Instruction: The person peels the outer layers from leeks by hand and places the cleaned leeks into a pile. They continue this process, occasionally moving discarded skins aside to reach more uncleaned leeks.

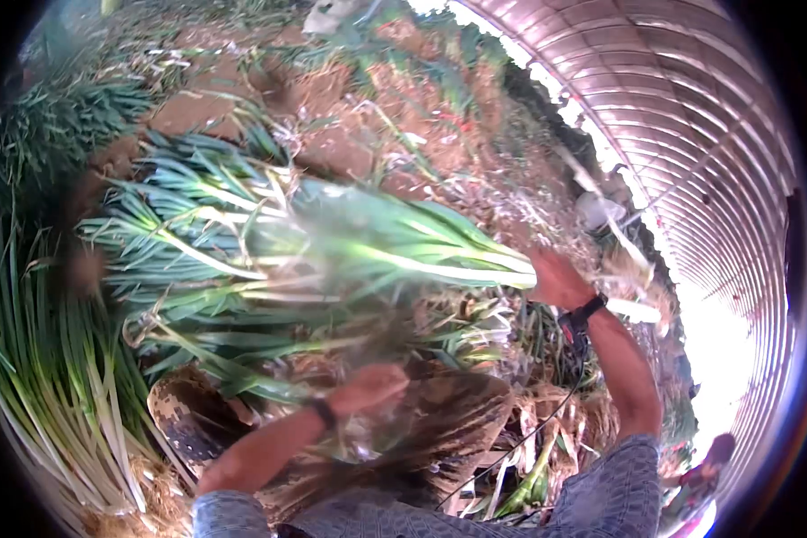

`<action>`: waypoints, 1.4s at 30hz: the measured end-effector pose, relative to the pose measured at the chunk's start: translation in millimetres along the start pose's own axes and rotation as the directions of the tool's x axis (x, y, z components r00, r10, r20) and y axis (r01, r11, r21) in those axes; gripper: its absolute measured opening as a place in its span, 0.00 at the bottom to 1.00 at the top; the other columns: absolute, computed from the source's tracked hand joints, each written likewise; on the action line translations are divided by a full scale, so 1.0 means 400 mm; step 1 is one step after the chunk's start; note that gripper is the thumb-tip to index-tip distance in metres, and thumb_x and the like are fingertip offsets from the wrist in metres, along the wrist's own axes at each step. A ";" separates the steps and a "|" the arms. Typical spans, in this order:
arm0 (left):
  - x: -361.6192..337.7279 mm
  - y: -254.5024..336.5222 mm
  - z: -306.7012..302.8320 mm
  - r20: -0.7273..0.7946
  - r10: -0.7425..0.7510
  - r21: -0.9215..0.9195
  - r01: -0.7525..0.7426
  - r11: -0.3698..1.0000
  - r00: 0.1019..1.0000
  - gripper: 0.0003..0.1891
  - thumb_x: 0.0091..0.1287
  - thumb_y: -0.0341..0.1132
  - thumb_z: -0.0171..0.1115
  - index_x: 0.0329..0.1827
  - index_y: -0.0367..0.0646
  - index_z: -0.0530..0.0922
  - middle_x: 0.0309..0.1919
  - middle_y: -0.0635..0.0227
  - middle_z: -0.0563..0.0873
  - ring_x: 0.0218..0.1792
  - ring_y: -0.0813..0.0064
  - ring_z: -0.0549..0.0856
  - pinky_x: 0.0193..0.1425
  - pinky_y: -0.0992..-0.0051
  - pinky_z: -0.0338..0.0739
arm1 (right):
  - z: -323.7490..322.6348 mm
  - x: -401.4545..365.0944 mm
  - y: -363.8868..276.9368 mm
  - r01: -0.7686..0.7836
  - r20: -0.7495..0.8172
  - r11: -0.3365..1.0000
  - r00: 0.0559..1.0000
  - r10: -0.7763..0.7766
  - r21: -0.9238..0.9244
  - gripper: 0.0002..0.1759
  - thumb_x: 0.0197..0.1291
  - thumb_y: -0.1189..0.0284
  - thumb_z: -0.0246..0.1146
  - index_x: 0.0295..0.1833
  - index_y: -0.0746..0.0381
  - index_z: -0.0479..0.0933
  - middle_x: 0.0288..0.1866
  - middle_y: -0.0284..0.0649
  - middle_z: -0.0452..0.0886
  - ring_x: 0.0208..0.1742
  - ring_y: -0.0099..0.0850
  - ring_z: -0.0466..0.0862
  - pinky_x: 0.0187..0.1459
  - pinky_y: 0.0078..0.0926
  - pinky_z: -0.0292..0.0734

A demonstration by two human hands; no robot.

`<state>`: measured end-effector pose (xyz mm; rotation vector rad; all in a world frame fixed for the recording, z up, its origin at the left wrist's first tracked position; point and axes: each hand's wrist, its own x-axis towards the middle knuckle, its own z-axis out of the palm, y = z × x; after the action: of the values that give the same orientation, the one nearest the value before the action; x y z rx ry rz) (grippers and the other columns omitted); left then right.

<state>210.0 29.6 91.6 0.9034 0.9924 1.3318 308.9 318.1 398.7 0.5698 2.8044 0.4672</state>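
My right hand (pixel 558 280), with a dark band at the wrist, is closed around the white ends of several green onions (pixel 457 255). Their leaves stretch to the left over a large pile of green onions (pixel 188 211), and a blurred patch covers part of them. Low in front of my body, above my lap, is my left hand (pixel 374 388). Its fingers are curled closed, and whatever they hold, if anything, cannot be made out. It is near the lower edge of the pile, apart from the onions in my right hand.
More green onions (pixel 72 377) lie in a long bundle at my left, roots towards me. Peeled scraps (pixel 547 439) cover the ground by my right knee. A curved, ribbed roof (pixel 690 117) rises on the right. Another person (pixel 701 475) is partly visible at lower right.
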 end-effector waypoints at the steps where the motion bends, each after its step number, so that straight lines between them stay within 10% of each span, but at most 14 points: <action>1: 0.021 0.066 0.040 -0.012 -0.018 -0.079 0.017 0.997 1.000 0.20 0.75 0.49 0.60 0.57 0.43 0.75 0.45 0.59 0.87 0.41 0.70 0.89 0.46 0.75 0.87 | -0.029 -0.036 -0.021 -0.131 0.047 0.986 0.991 0.127 0.106 0.46 0.53 0.75 0.71 0.77 0.64 0.58 0.62 0.60 0.79 0.58 0.52 0.83 0.61 0.46 0.80; 5: 0.215 0.151 0.159 -0.105 0.055 -0.280 -0.083 0.956 0.993 0.31 0.74 0.55 0.59 0.66 0.37 0.70 0.58 0.48 0.81 0.54 0.62 0.86 0.54 0.67 0.87 | 0.023 -0.132 -0.015 -0.163 0.003 0.891 0.984 0.178 0.425 0.33 0.54 0.64 0.75 0.60 0.66 0.70 0.51 0.47 0.82 0.50 0.43 0.85 0.51 0.40 0.83; 10: 0.321 0.278 0.170 -0.388 -0.054 -0.618 -0.216 0.756 0.920 0.29 0.71 0.59 0.62 0.61 0.45 0.76 0.46 0.66 0.82 0.45 0.71 0.84 0.53 0.67 0.83 | 0.029 -0.186 -0.229 -0.190 0.014 0.730 0.971 0.240 0.656 0.38 0.52 0.73 0.75 0.70 0.61 0.71 0.61 0.49 0.81 0.60 0.41 0.82 0.61 0.40 0.80; 11: 0.369 0.211 0.132 -0.376 0.089 -0.693 -0.343 0.634 0.922 0.31 0.71 0.57 0.63 0.65 0.42 0.74 0.47 0.63 0.83 0.46 0.66 0.85 0.56 0.64 0.83 | 0.188 -0.119 -0.200 -0.083 0.068 0.345 0.996 0.053 0.935 0.42 0.52 0.73 0.76 0.73 0.62 0.67 0.64 0.51 0.77 0.64 0.43 0.79 0.64 0.41 0.78; 13: 0.282 0.231 0.115 -0.534 0.148 -0.687 -0.530 0.497 0.832 0.29 0.72 0.55 0.61 0.64 0.40 0.75 0.49 0.59 0.84 0.48 0.63 0.85 0.55 0.62 0.83 | 0.263 -0.069 -0.281 0.032 -0.007 0.241 0.995 -0.104 0.970 0.48 0.51 0.72 0.76 0.77 0.66 0.60 0.70 0.56 0.70 0.69 0.46 0.74 0.68 0.44 0.73; 14: 0.230 0.226 0.100 -0.614 0.106 -0.665 -0.585 0.464 0.782 0.29 0.73 0.56 0.60 0.64 0.40 0.75 0.48 0.59 0.85 0.48 0.63 0.86 0.55 0.62 0.83 | 0.276 -0.090 -0.340 0.090 -0.047 0.586 0.995 -0.088 0.805 0.51 0.51 0.71 0.76 0.78 0.69 0.57 0.72 0.58 0.67 0.72 0.47 0.71 0.70 0.44 0.71; 16: 0.153 0.086 -0.009 -0.506 0.094 -0.791 -0.505 0.344 0.857 0.35 0.64 0.59 0.69 0.66 0.44 0.72 0.53 0.58 0.81 0.52 0.59 0.82 0.60 0.56 0.79 | 0.287 -0.093 -0.442 -0.022 0.102 0.395 0.978 -0.182 0.918 0.54 0.54 0.62 0.77 0.77 0.73 0.54 0.74 0.59 0.64 0.74 0.48 0.67 0.73 0.42 0.67; 23: -0.022 -0.325 -0.182 -0.786 0.085 -0.373 -0.580 0.724 0.612 0.32 0.70 0.59 0.61 0.65 0.43 0.72 0.55 0.55 0.81 0.56 0.56 0.82 0.64 0.53 0.78 | 0.541 -0.057 -0.615 -0.328 0.471 0.382 0.794 -0.384 0.864 0.23 0.73 0.55 0.60 0.61 0.62 0.79 0.46 0.45 0.86 0.45 0.33 0.83 0.48 0.36 0.77; 26: -0.023 -0.379 -0.153 -0.720 0.103 -0.436 -0.563 0.702 0.686 0.30 0.72 0.56 0.60 0.66 0.42 0.72 0.57 0.55 0.80 0.59 0.56 0.81 0.67 0.54 0.76 | 0.558 -0.074 -0.622 0.119 0.134 0.487 0.881 -0.453 0.865 0.20 0.71 0.60 0.63 0.58 0.63 0.79 0.46 0.49 0.85 0.45 0.30 0.83 0.46 0.37 0.76; 29: -0.007 -0.327 -0.134 -0.500 -0.001 -0.707 -0.407 0.578 0.866 0.32 0.71 0.55 0.60 0.69 0.42 0.70 0.59 0.53 0.80 0.65 0.58 0.77 0.73 0.57 0.71 | 0.619 -0.046 -0.600 -0.053 0.215 0.373 0.886 -0.410 0.927 0.24 0.71 0.60 0.63 0.62 0.68 0.75 0.53 0.44 0.83 0.54 0.30 0.81 0.57 0.31 0.76; 32: -0.035 -0.128 -0.079 -0.680 -0.002 -0.436 -0.402 0.805 0.733 0.35 0.67 0.57 0.63 0.68 0.41 0.71 0.60 0.52 0.79 0.65 0.56 0.76 0.69 0.55 0.75 | 0.584 -0.059 -0.576 0.122 -0.003 0.374 0.953 -0.303 0.919 0.16 0.70 0.63 0.64 0.54 0.63 0.80 0.32 0.39 0.85 0.33 0.28 0.84 0.39 0.28 0.79; 34: -0.040 -0.065 -0.108 -0.683 0.026 -0.603 -0.584 0.544 0.730 0.33 0.64 0.53 0.69 0.63 0.38 0.75 0.55 0.53 0.82 0.58 0.57 0.82 0.61 0.55 0.83 | 0.548 -0.078 -0.543 0.089 0.031 0.300 0.927 -0.374 0.950 0.19 0.71 0.62 0.63 0.60 0.62 0.79 0.38 0.41 0.85 0.38 0.28 0.84 0.42 0.26 0.80; 38: -0.070 0.123 -0.186 -0.740 0.064 -0.488 -0.599 0.634 0.670 0.23 0.62 0.45 0.72 0.50 0.37 0.79 0.33 0.62 0.87 0.31 0.67 0.88 0.40 0.69 0.89 | 0.426 -0.131 -0.525 -0.093 0.120 0.081 0.866 -0.485 0.992 0.27 0.72 0.60 0.61 0.70 0.64 0.74 0.52 0.46 0.84 0.45 0.28 0.84 0.46 0.23 0.81; 42: -0.094 0.109 -0.298 -0.840 -0.018 -0.414 -0.620 0.667 0.542 0.16 0.61 0.41 0.71 0.47 0.41 0.81 0.35 0.65 0.85 0.34 0.68 0.85 0.41 0.66 0.85 | 0.407 -0.181 -0.589 -0.301 0.344 0.175 0.718 -0.605 0.937 0.20 0.76 0.63 0.56 0.56 0.70 0.77 0.44 0.42 0.82 0.42 0.30 0.83 0.43 0.28 0.81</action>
<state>83.5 -9.6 94.5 -0.1936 0.8386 2.3497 342.5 125.0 178.0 0.4155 1.9188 -1.5300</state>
